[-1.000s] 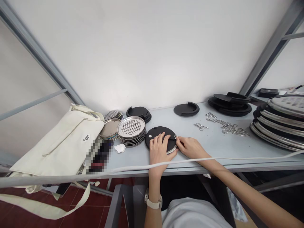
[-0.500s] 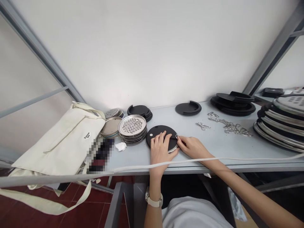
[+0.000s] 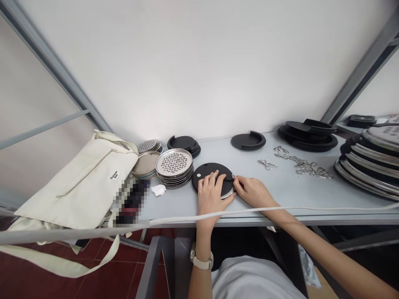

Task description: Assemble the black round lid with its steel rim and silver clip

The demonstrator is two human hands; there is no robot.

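Observation:
A black round disc [image 3: 207, 169] with a metal lower rim and a white dot lies flat on the table near its front edge. My left hand [image 3: 212, 195] is laid over its right half, fingers bent across the top and thumb at the rim, holding it against the table. At the disc's right edge, my right hand [image 3: 251, 191] pinches a small metal wire clip [image 3: 233, 176], mostly hidden by the fingertips. A stack of round metal grater plates [image 3: 174, 163] stands just left of the disc. Loose wire clips [image 3: 307, 165] lie to the right, beyond my right hand.
Black round covers [image 3: 248, 140] lie along the wall. A tall stack of metal and black discs [image 3: 368, 164] stands at far right. A cream bag [image 3: 77, 178] leans on the left side. A white cable [image 3: 296, 208] crosses in front of my forearms.
The wire clip sits closer against the disc's edge, and less of it shows at my right fingertips. My left hand stays on the disc. The view has shifted slightly.

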